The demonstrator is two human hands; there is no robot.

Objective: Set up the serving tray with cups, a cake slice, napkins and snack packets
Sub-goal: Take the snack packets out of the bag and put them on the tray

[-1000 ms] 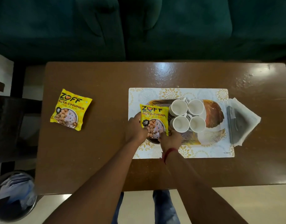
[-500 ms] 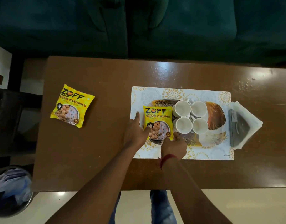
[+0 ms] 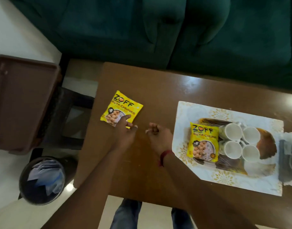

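A patterned serving tray (image 3: 266,141) lies on a white placemat (image 3: 184,113) at the right of the brown table. On it are several white cups (image 3: 233,131) and a yellow snack packet (image 3: 203,142) at its left end. A second yellow snack packet (image 3: 118,106) lies at the table's left end. My left hand (image 3: 125,131) is over that packet's near corner, fingers spread and touching it, holding nothing. My right hand (image 3: 158,136) hovers beside it over bare table, fingers curled, nothing in it. A dark object on white napkins (image 3: 289,136) sits right of the tray.
A green sofa (image 3: 175,30) runs behind the table. Left of the table stands a brown side table (image 3: 21,100), with a dark stool beside it and a bin (image 3: 42,180) holding paper on the floor. My legs (image 3: 125,214) show below the table's near edge.
Both hands let go of the packet on the tray and moved left to the second packet. The view swung left, so the tray now sits at the right.
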